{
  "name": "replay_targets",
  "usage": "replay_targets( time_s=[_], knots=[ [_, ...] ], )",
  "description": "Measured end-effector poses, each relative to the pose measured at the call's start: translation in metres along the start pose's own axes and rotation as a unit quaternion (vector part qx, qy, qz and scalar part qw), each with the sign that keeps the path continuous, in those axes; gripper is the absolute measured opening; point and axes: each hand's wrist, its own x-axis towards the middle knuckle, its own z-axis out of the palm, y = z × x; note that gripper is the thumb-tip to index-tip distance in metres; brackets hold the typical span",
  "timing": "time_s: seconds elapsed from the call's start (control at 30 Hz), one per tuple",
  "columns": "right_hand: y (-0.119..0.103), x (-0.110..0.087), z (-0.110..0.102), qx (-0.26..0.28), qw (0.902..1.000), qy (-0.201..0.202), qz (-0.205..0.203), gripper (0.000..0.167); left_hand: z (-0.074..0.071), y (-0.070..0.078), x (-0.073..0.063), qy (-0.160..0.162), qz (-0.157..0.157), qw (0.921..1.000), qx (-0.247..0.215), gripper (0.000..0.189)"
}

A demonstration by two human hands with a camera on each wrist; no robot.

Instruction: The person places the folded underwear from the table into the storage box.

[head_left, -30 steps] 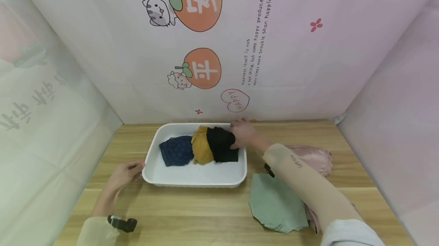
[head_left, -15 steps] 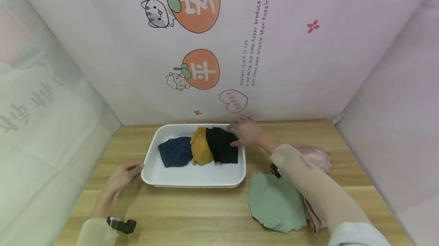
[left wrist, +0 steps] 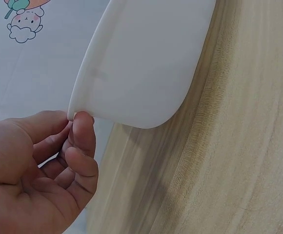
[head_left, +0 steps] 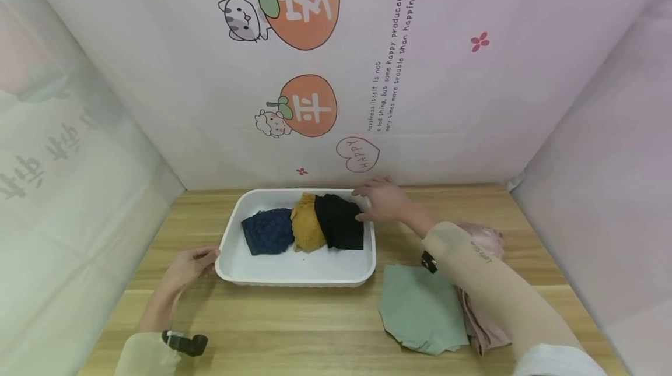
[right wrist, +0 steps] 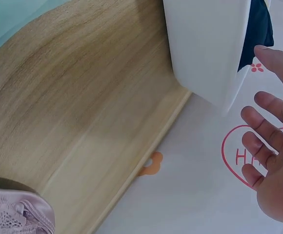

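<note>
A white plastic tray (head_left: 294,274) holds three folded pieces of clothing in a row: a navy one (head_left: 269,232), a mustard one (head_left: 308,224) and a black one (head_left: 341,224). My left hand (head_left: 186,271) pinches the tray's left rim between thumb and fingers, as the left wrist view shows up close. Over the tray's back right corner, my right hand (head_left: 387,200) has its fingers spread and holds nothing. In the right wrist view its thumb (right wrist: 275,61) is close to the dark cloth; whether they touch I cannot tell.
Right of the tray a pale green folded garment (head_left: 422,309) lies on the wooden table (head_left: 294,329). Pink satiny garments (head_left: 485,239) lie beyond it, partly under my right forearm. One shows lace trim (right wrist: 10,219). A printed cloth wall (head_left: 441,102) stands behind the table.
My right hand has let go of the black garment and moved a little to the right, its fingers spreading. The left hand stays on the tray's rim.
</note>
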Motion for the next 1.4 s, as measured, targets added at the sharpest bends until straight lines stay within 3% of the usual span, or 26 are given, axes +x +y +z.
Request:
replay_targets(
  time_s=[0.2,0.6,1.0,1.4],
  knots=[
    [0.002,-0.003,-0.003,-0.011,0.9999,0.011,-0.004,0.063,0.001,0.001,0.000,0.000,0.003,1.0000,0.008,0.048],
    [0.012,-0.013,-0.009,0.015,0.9993,0.033,-0.003,0.064,0.000,0.000,0.005,0.002,0.014,0.9998,0.013,0.044],
    [0.032,-0.036,-0.016,0.032,0.9980,0.053,0.011,0.063,0.000,0.001,0.002,0.000,0.005,0.9998,0.020,0.047],
    [0.049,-0.060,-0.017,0.026,0.9975,0.062,0.022,0.069,0.000,-0.002,0.001,-0.002,0.016,0.9997,0.016,0.047]
  ],
)
